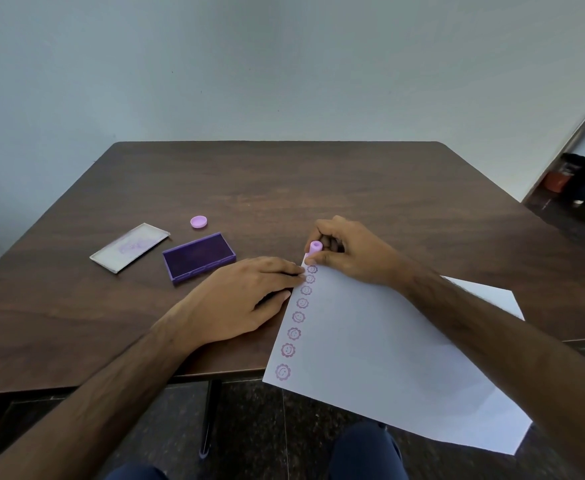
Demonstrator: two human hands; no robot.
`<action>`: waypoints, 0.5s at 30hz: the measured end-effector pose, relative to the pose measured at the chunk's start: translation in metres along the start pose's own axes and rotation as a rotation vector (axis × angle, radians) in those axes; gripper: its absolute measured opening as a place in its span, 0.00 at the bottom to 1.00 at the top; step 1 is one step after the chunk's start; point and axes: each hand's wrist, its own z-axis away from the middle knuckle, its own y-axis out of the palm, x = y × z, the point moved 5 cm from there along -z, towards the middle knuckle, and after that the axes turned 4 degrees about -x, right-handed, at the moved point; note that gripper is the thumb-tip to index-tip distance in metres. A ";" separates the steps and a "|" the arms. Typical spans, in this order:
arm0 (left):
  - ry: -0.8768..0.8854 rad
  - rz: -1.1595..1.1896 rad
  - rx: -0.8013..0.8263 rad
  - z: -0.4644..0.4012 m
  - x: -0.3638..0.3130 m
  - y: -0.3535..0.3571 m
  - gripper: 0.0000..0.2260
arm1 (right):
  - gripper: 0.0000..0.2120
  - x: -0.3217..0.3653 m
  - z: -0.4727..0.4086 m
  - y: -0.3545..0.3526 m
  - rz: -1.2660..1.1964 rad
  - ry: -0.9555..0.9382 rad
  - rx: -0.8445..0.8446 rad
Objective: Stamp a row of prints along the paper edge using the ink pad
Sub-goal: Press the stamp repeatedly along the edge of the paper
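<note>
The right hand (348, 252) grips a small lilac stamp (315, 247) between its fingertips at the far corner of the paper (381, 348). The stamp's long axis stands roughly upright, leaning slightly toward the camera; its round top end shows, and its lower end is hidden by the fingers. The paper lies at a slant on the counter (284, 188), its near part overhanging the counter's edge. A row of purple smiley prints (298, 317) runs along the paper's left edge, from the near corner up to the stamp. The left hand (246, 299) lies flat and open, palm down, its fingertips touching that left edge beside the far prints. To the left sits the open purple ink pad (199, 257), with its clear lid (130, 247) farther left and a lilac cap (199, 222) behind.
</note>
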 end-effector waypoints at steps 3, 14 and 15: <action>-0.002 0.006 -0.002 -0.001 -0.001 0.000 0.20 | 0.07 0.001 -0.001 0.001 0.016 -0.014 0.005; -0.006 0.005 -0.001 -0.001 0.002 0.000 0.18 | 0.08 0.003 -0.002 -0.003 0.066 -0.011 0.011; -0.007 0.002 0.003 0.000 0.002 0.000 0.18 | 0.09 0.003 -0.002 -0.003 0.073 -0.009 0.014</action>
